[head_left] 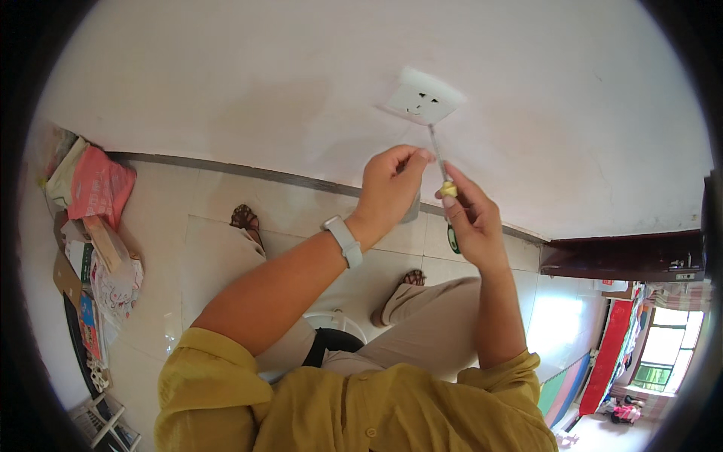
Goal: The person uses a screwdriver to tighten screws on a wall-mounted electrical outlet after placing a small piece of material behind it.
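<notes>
A white wall socket (pixel 422 99) sits on the white wall (pixel 263 83) in front of me. My right hand (pixel 473 219) grips a screwdriver (pixel 444 184) with a yellow and green handle, its thin metal shaft pointing up at the socket's lower edge. My left hand (pixel 392 184) is raised beside the shaft, fingers curled and fingertips touching it just below the socket. A white band sits on my left wrist (pixel 343 241). What else the left hand may hold is hidden.
A pile of bags, boxes and papers (pixel 90 248) lies on the tiled floor (pixel 173 256) at the left. My sandalled feet (pixel 245 218) and a white stool (pixel 331 331) are below. A dark wooden cabinet (pixel 625 256) stands at the right.
</notes>
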Motion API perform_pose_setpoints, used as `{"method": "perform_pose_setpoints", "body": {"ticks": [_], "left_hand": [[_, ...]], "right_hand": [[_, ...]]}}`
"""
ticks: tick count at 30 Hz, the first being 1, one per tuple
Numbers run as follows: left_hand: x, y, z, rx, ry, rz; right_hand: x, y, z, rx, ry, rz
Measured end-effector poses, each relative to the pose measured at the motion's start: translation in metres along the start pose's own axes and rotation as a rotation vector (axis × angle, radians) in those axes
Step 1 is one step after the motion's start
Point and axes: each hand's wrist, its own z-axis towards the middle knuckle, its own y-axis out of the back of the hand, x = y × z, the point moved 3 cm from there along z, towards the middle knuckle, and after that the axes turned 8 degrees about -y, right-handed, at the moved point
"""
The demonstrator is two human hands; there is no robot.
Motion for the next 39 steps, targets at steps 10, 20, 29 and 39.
{"method": "perform_pose_setpoints", "body": {"ticks": [10,20,29,39], "left_hand": [[0.009,-0.003,0.013,-0.247,0.071,-0.244],[0.015,-0.019,0.022,-0.102,0.097,-0.547],[0.022,-0.027,0.021,-0.052,0.040,-0.737],[0.022,-0.025,0.022,-0.114,0.015,-0.718]], "right_hand": [[0.027,0.016,0.010,-0.122,0.347,-0.344],[0.027,0.021,0.009,-0.087,0.244,-0.296],[0.032,0.016,0.008,-0.091,0.117,-0.270],[0.026,0.015,0.010,-0.076,0.124,-0.252]]}}
